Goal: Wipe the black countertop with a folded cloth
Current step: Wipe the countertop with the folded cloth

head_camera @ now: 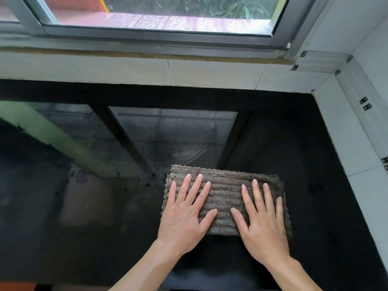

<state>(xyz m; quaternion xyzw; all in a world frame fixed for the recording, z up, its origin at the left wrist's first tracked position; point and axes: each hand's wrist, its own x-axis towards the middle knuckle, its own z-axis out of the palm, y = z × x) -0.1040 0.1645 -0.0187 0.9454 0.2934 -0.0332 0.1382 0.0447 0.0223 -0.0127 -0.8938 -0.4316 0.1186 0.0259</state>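
Observation:
A folded grey-brown ribbed cloth [224, 185] lies flat on the glossy black countertop [84, 206], right of centre. My left hand [184, 215] presses on the cloth's left half with straight, spread fingers. On the right half my right hand [262, 223] presses the same way, palm down. Both thumbs point toward each other over the cloth's middle. Dark specks and dull smears show on the countertop left of the cloth.
A white tiled backsplash [210, 74] runs along the far edge under a window [157, 15]. A white tiled wall [346, 133] bounds the countertop on the right. The countertop reflects the window frame.

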